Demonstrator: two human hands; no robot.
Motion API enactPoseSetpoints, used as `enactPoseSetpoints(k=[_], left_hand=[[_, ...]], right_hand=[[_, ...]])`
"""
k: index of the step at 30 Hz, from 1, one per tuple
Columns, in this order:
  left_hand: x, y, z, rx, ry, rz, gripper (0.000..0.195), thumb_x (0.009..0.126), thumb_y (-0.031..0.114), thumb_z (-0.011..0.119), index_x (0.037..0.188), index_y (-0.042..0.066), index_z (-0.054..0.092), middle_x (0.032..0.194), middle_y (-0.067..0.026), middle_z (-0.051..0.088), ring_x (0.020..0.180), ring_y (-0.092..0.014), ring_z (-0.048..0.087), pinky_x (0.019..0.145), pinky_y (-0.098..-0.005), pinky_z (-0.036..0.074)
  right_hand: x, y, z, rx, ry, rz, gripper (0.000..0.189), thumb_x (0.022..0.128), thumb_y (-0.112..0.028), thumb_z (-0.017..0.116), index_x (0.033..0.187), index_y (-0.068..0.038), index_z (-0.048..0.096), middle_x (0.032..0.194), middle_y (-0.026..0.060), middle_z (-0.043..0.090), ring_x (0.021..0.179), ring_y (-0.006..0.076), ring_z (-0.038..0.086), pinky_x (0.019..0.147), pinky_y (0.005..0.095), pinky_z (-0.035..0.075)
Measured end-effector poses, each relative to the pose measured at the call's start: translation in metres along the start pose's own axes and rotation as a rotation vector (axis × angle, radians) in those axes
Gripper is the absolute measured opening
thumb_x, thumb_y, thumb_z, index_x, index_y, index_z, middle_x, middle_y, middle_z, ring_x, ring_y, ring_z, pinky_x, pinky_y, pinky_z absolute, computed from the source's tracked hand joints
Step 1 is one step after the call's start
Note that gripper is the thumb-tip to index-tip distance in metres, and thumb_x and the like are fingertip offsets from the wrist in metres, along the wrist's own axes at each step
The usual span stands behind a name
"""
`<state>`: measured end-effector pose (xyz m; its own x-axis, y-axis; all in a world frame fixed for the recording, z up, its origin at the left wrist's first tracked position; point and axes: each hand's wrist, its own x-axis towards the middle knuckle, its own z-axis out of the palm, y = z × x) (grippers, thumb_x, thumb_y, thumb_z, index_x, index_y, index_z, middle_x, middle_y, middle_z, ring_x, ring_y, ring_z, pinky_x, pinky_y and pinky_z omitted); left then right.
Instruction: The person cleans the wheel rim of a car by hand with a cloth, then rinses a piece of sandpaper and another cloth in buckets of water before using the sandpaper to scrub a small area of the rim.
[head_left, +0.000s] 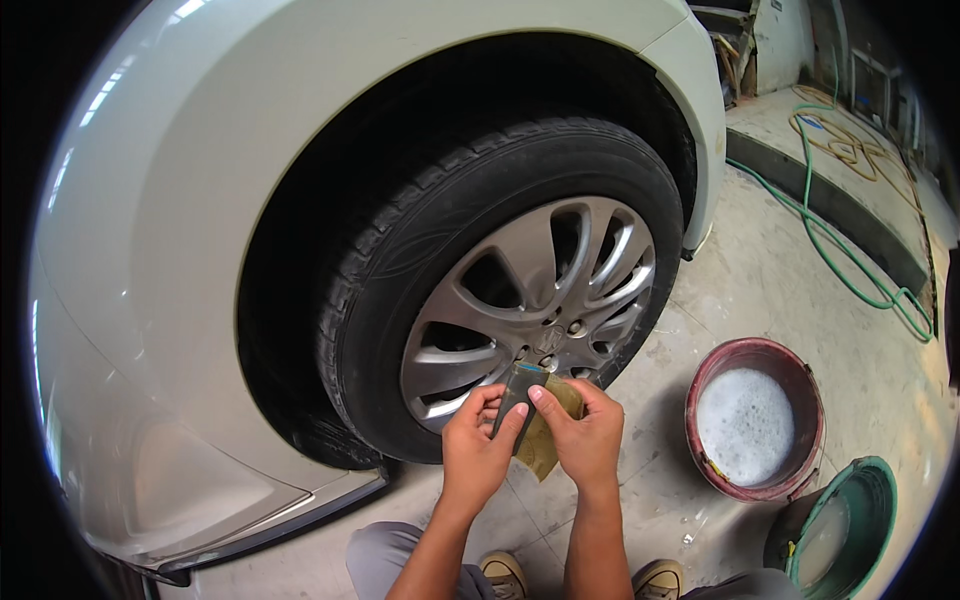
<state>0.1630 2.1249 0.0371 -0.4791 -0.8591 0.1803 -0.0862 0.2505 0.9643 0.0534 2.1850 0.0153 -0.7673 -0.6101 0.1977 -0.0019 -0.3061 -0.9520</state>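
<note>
Both hands are in front of the lower part of an alloy wheel (529, 259), working on a sheet of sandpaper. The sandpaper's dark grit face (517, 386) is folded or wrapped around something with a blue edge (532, 367) at the top; most of that inner piece is hidden. My left hand (476, 442) pinches the wrapped part, with the thumb in front and the fingers behind. My right hand (592, 435) presses its thumb on the same part, its fingers behind the loose tan backing (538, 450), which hangs down between the hands.
The black tire (397, 277) sits under the white car's fender (187, 225). On the right stand a red bucket (694, 450) of foamy water and a green bucket (889, 495) with cloudy liquid. A green hose (817, 232) and a tan hose (847, 150) lie behind.
</note>
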Motion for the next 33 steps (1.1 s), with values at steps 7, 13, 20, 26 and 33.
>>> enactPoseSetpoints(k=[7, 13, 20, 26, 33], left_hand=[[-0.001, 0.002, -0.016, 0.504, 0.145, 0.309, 0.032, 0.076, 0.010, 0.078, 0.101, -0.001, 0.062, 0.089, -0.0136, 0.068, 0.074, -0.017, 0.066, 0.069, -0.0286, 0.054], [-0.008, 0.004, -0.004, 0.614, 0.124, 0.382, 0.032, 0.080, 0.018, 0.070, 0.105, -0.001, 0.061, 0.097, -0.0151, 0.061, 0.086, -0.035, 0.063, 0.070, -0.0406, 0.053], [-0.011, 0.017, -0.010, 0.401, 0.111, 0.094, 0.051, 0.080, 0.017, 0.070, 0.123, 0.002, 0.047, 0.102, -0.0229, 0.064, 0.090, -0.042, 0.063, 0.075, -0.0478, 0.052], [0.004, 0.007, -0.014, 0.446, 0.249, 0.401, 0.044, 0.077, 0.010, 0.071, 0.117, 0.001, 0.054, 0.095, -0.0237, 0.065, 0.087, -0.039, 0.066, 0.074, -0.0413, 0.054], [0.010, 0.019, -0.029, 0.037, 0.059, 0.117, 0.036, 0.079, -0.003, 0.073, 0.109, -0.001, 0.055, 0.094, -0.0036, 0.064, 0.086, -0.008, 0.060, 0.078, -0.0210, 0.050]], right_hand=[[-0.007, 0.002, 0.014, -0.021, -0.113, 0.028, 0.015, 0.085, -0.007, 0.069, 0.094, 0.005, 0.068, 0.084, 0.0054, 0.066, 0.074, 0.0091, 0.056, 0.067, 0.0236, 0.046], [-0.006, 0.006, 0.002, -0.011, -0.117, 0.051, 0.014, 0.087, -0.005, 0.068, 0.097, 0.003, 0.067, 0.083, -0.0010, 0.061, 0.076, 0.0067, 0.052, 0.068, 0.0220, 0.044], [-0.016, 0.000, 0.017, 0.105, -0.044, 0.118, 0.009, 0.084, -0.005, 0.071, 0.090, 0.001, 0.067, 0.079, -0.0006, 0.062, 0.070, 0.0063, 0.052, 0.066, 0.0211, 0.043], [-0.012, -0.010, 0.011, 0.047, -0.209, 0.025, 0.025, 0.090, -0.012, 0.067, 0.107, 0.006, 0.066, 0.092, 0.0025, 0.067, 0.082, 0.0078, 0.057, 0.076, 0.0218, 0.044], [-0.006, -0.012, -0.011, 0.365, -0.546, 0.047, 0.041, 0.094, -0.020, 0.063, 0.125, 0.008, 0.056, 0.125, 0.0118, 0.055, 0.111, 0.0176, 0.054, 0.096, 0.0298, 0.043]])
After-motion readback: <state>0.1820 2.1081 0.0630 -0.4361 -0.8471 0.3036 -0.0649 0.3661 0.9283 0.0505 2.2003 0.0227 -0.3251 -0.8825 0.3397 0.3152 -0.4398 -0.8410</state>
